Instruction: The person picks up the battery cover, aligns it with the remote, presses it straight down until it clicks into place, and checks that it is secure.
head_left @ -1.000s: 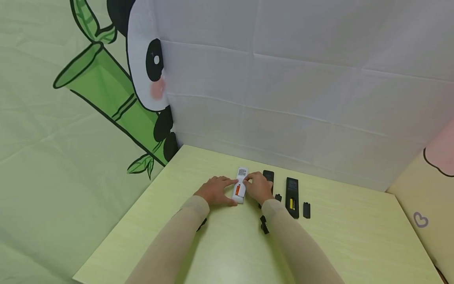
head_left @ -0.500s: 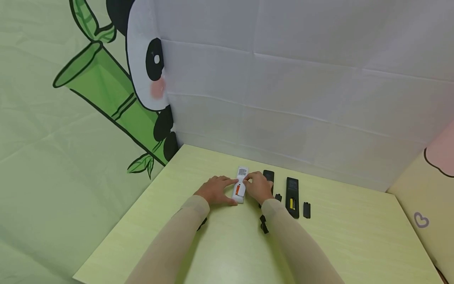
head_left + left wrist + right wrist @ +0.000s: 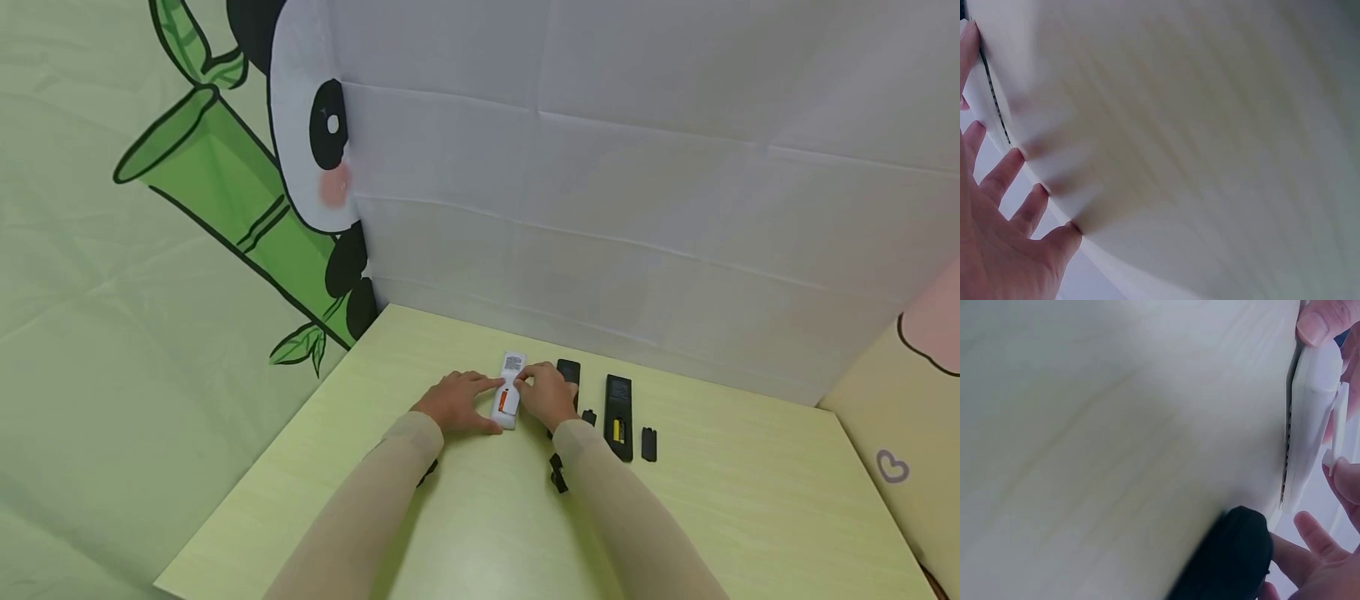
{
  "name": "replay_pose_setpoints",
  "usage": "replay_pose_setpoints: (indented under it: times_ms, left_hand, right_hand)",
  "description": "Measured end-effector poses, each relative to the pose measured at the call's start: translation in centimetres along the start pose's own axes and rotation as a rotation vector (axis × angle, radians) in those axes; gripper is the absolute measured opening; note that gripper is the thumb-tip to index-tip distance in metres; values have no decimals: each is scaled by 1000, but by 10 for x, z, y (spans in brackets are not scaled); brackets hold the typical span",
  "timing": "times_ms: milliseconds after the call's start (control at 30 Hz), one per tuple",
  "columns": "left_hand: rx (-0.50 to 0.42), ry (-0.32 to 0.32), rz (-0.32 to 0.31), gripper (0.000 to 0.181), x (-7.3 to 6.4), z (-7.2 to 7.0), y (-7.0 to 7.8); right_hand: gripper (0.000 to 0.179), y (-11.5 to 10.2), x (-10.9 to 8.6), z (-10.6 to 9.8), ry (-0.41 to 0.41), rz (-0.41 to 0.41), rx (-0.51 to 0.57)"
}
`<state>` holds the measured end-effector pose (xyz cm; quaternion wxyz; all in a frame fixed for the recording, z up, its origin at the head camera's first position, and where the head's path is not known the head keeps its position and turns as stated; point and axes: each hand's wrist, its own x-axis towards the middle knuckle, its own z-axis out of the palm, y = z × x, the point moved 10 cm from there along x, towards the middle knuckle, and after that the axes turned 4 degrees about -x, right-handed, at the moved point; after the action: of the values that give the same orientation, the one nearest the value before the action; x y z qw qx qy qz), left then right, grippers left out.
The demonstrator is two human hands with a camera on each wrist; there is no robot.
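A white remote control (image 3: 513, 364) lies back up on the table, an orange battery (image 3: 502, 402) showing in its bay. My left hand (image 3: 453, 402) spreads beside it, forefinger at its left edge and thumb at its near end; other fingertips touch the tabletop in the left wrist view. From the right side, my right hand (image 3: 547, 394) pinches the white battery cover (image 3: 511, 402), which partly overlaps the bay. In the right wrist view the cover (image 3: 1339, 419) stands slightly off the remote's back (image 3: 1316, 394), and the left thumb (image 3: 1313, 328) presses the remote's end.
Partly behind my right hand is a black remote (image 3: 570, 372), with a small black cover (image 3: 588, 417) beside it. Further right lie another black remote (image 3: 618, 396) with a yellow battery (image 3: 618, 431) and its loose cover (image 3: 648, 444). A cloth backdrop (image 3: 600, 208) rises behind the table.
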<state>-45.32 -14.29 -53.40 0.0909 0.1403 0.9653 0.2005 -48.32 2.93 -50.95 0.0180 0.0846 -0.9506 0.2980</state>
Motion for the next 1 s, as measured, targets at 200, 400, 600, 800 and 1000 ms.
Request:
replay_pose_setpoints:
  times_ms: [200,400,600,800,1000]
  left_hand:
    - [-9,-8,-1,97,-1,0,1]
    - [-1,-7,3,98,-2,-1,2]
    - [-9,-7,8,98,-2,-1,2]
    - [-11,-11,5,97,-2,-1,1]
    - [-16,-8,-2,96,-3,-2,1]
  right_hand:
    - [15,1,1,1,2,5,6]
    - [15,1,2,1,0,6,8]
    - [15,0,2,1,0,0,7]
    - [15,-2,3,-1,-5,-7,11]
    - [16,-3,3,0,-8,-12,14]
